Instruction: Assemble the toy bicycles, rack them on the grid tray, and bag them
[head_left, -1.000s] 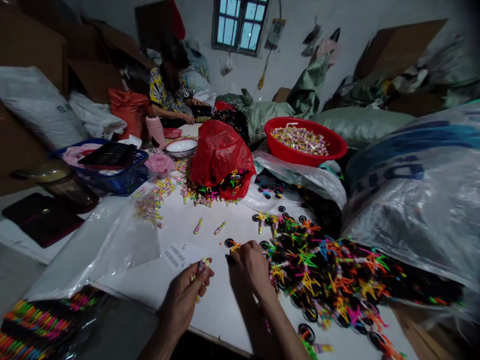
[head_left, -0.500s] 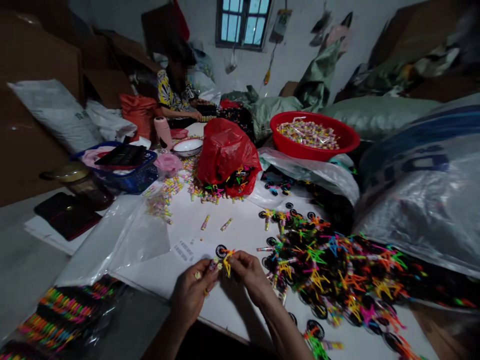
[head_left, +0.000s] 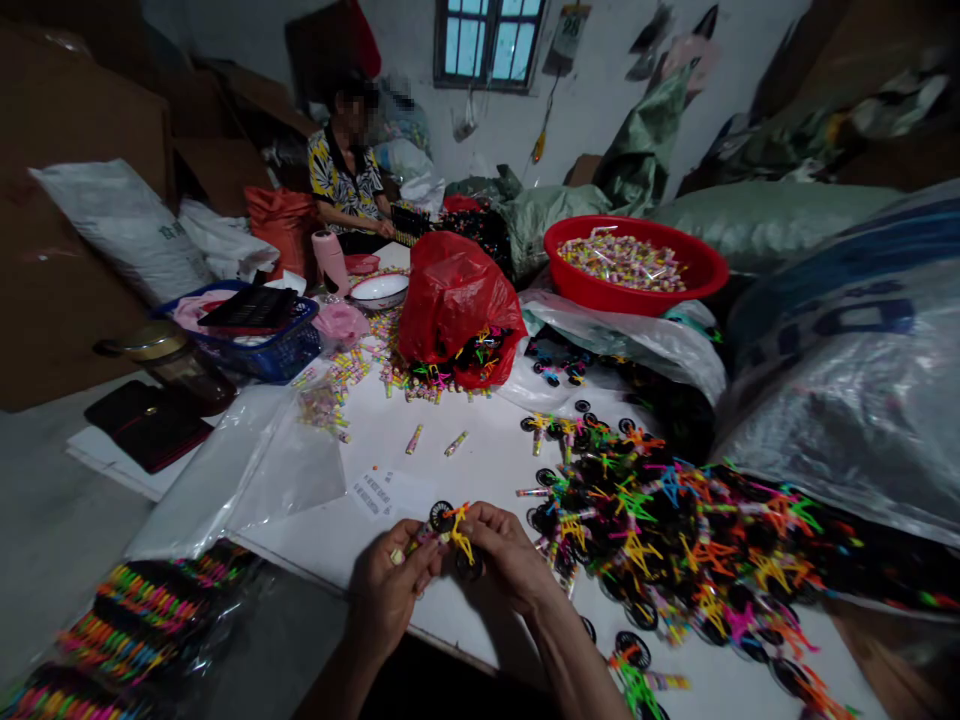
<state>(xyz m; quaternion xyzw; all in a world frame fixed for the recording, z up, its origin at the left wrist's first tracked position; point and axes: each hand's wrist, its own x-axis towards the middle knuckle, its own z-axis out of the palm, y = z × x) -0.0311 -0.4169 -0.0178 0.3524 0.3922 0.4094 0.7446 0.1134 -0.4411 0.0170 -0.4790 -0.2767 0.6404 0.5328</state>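
Both my hands meet over the front of the white table (head_left: 315,530). My right hand (head_left: 504,555) pinches a small yellow-and-orange toy bicycle (head_left: 460,535) with black wheels. Close against it, my left hand (head_left: 394,575) is closed around small candy tubes with pale ends; how many is hidden by the fingers. The left fingertips come up to the bicycle's front wheel, and I cannot tell whether they touch it. Right of my hands spreads a heap of colourful toy bicycles (head_left: 637,520), some with tubes among them. Two loose candy tubes (head_left: 456,443) lie beyond my hands.
A red plastic bag (head_left: 457,290) of toy bicycles stands mid-table, with candy tubes around it. Behind it on the right is a red basin (head_left: 555,262) full of tubes. A blue basket (head_left: 300,345) and dark wallet (head_left: 146,425) lie left. Another person (head_left: 349,180) sits at the back.
The toy bicycle has turned in my right fingers, so its second wheel now shows below. My left fingers have closed in nearer to it. The other person has straightened up a little.
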